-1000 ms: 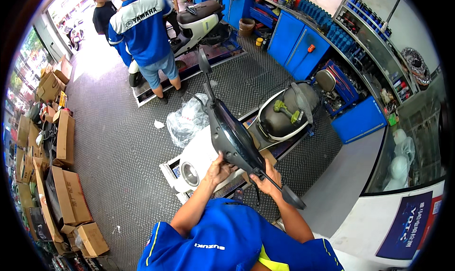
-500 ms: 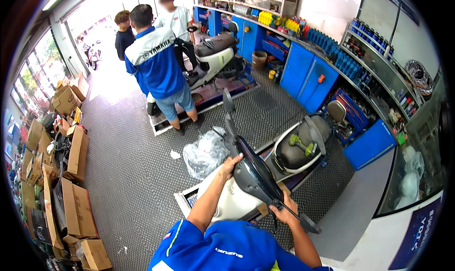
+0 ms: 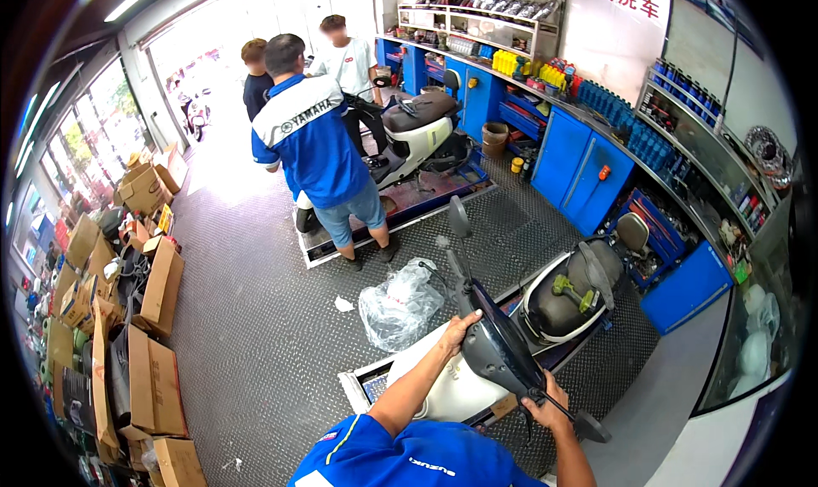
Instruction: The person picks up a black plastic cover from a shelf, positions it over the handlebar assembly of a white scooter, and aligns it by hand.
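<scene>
My left hand (image 3: 460, 332) is closed around the left edge of a glossy black scooter handlebar cover (image 3: 504, 342). The cover's lower right end is in the grip of my right hand (image 3: 548, 402). One round-ended mirror (image 3: 460, 217) sticks up beyond the far end, and another mirror (image 3: 592, 427) lies past my right hand. Beneath the cover is the white front body (image 3: 443, 376) of a scooter. Its dark seat (image 3: 567, 295) carries a green power tool (image 3: 573, 293). Whether the cover is fastened to the scooter is hidden.
Clear plastic wrap (image 3: 400, 304) lies on the floor left of the scooter lift. Ahead, a person in a blue-and-white shirt (image 3: 311, 138) stands by another scooter (image 3: 417, 142), with two more people beyond. Cardboard boxes (image 3: 153, 385) line the left; blue cabinets (image 3: 579, 176) line the right.
The whole scene has shifted right and down in the picture as my head turned. Both hands keep their hold on the handlebar cover. A person at the back has raised their head.
</scene>
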